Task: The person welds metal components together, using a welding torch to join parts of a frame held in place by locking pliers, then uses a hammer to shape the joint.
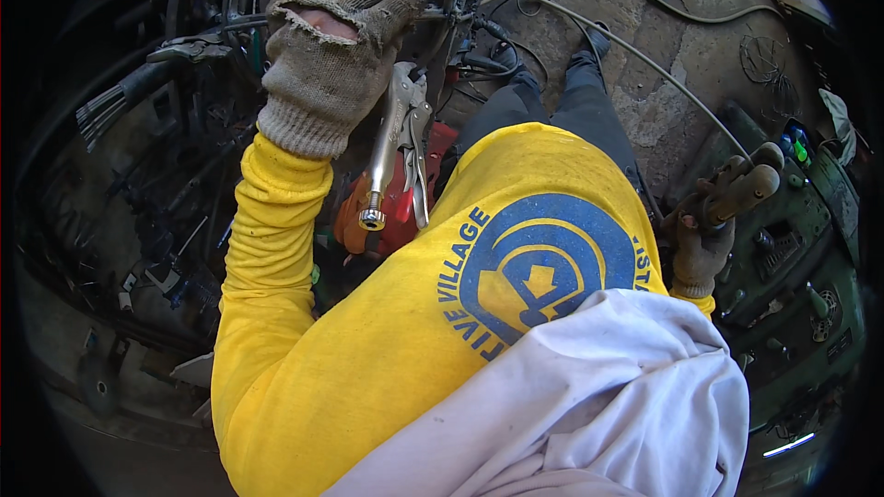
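Note:
My left hand, in a worn knit glove torn across the back, reaches over a dark metal frame at the upper left. Its fingers are spread, some lying by a thin metal rod. Just beside its wrist are silver locking pliers, their handles toward me and their jaws partly hidden near the glove. At the far right my right hand, also gloved, is closed around a brown, worn object with rounded ends; I cannot make out its kind.
A wire brush-like tool lies left of my left hand. A red and orange object sits beneath the pliers. Cables cross the stone floor. A green metal panel stands at right, near a wire tangle.

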Demonstrator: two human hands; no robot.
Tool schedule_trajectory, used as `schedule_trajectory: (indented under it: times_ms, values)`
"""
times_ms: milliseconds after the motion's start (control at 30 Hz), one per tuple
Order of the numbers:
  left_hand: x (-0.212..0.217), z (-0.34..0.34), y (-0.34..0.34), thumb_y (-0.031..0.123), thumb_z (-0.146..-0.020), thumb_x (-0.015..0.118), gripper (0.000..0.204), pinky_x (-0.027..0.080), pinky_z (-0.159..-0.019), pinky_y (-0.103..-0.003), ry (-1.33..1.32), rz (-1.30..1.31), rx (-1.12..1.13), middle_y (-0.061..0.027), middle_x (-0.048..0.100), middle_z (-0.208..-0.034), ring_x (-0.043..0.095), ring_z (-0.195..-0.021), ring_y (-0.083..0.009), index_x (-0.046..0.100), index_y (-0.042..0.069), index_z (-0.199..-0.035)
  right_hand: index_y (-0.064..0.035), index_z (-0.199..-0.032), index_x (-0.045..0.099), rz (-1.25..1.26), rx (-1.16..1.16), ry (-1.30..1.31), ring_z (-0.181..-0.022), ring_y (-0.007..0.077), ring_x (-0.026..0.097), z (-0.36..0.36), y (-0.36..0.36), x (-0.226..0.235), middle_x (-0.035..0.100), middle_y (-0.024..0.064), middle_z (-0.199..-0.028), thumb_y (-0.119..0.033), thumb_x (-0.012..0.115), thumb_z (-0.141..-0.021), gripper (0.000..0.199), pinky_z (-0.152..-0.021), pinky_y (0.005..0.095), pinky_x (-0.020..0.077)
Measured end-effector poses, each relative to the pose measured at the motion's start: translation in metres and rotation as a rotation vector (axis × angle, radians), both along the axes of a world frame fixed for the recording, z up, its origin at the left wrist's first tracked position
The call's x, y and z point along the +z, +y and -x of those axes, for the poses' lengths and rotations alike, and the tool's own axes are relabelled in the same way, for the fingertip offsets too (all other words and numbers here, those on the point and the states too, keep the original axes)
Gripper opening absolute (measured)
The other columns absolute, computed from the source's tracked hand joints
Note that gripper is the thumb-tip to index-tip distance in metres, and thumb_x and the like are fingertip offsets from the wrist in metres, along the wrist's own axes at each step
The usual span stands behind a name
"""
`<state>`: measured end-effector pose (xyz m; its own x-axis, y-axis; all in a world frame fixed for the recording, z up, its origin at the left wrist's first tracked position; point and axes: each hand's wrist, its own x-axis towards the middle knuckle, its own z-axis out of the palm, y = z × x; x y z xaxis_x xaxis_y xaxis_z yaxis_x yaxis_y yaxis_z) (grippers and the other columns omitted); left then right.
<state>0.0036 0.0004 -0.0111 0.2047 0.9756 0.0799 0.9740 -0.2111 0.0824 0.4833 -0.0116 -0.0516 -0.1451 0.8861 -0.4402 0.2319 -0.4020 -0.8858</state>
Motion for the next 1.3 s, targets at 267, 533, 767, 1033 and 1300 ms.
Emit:
schedule_trajectory:
  times_ms: [267,533,767,1033,1300]
  values:
    - [-0.002,0.000,-0.001,0.008,-0.075,0.080,0.033,0.052,-0.099,-0.042,-0.003,-0.005,-0.016,-0.0057,0.075,-0.119,0.065,-0.125,-0.0266,0.079,0.017,-0.107,0.0000,-0.132,0.059,-0.023,0.107,-0.098,-0.077,0.0123,0.066,0.008,0.007,0.008,0.069,0.0050,-0.089,-0.015,0.076,-0.085,0.052,-0.071,0.0255,0.0534]
    - [-0.001,-0.002,-0.006,0.009,-0.076,0.080,0.032,0.052,-0.098,-0.043,-0.015,0.029,0.052,-0.0063,0.074,-0.119,0.065,-0.124,-0.0270,0.079,0.016,-0.107,0.0004,-0.131,0.060,-0.030,0.114,-0.090,-0.076,0.0129,0.066,0.014,0.009,0.013,0.068,0.0049,-0.089,-0.017,0.078,-0.084,0.053,-0.070,0.0258,0.0531]
    - [0.000,-0.002,-0.004,0.008,-0.076,0.080,0.031,0.052,-0.098,-0.043,-0.025,-0.002,0.034,-0.0061,0.074,-0.118,0.065,-0.124,-0.0271,0.079,0.015,-0.106,0.0007,-0.129,0.061,-0.057,0.117,-0.120,-0.078,0.0136,0.066,0.018,0.008,0.015,0.069,0.0050,-0.089,-0.018,0.079,-0.085,0.051,-0.072,0.0268,0.0533]
    - [-0.005,-0.002,-0.009,0.012,-0.078,0.079,0.026,0.050,-0.102,-0.044,-0.020,0.073,0.114,-0.0048,0.074,-0.116,0.065,-0.125,-0.0265,0.079,0.016,-0.104,0.0011,-0.128,0.062,-0.060,0.142,-0.127,-0.078,0.0132,0.066,0.019,0.008,0.017,0.069,0.0047,-0.088,-0.020,0.079,-0.085,0.050,-0.073,0.0263,0.0526]
    - [-0.008,0.000,-0.010,0.012,-0.079,0.079,0.026,0.049,-0.102,-0.044,-0.046,0.052,0.097,-0.0050,0.074,-0.116,0.065,-0.124,-0.0257,0.079,0.016,-0.104,0.0018,-0.128,0.062,-0.066,0.150,-0.151,-0.075,0.0120,0.065,0.020,0.008,0.019,0.068,0.0041,-0.086,-0.020,0.079,-0.085,0.052,-0.070,0.0254,0.0512]
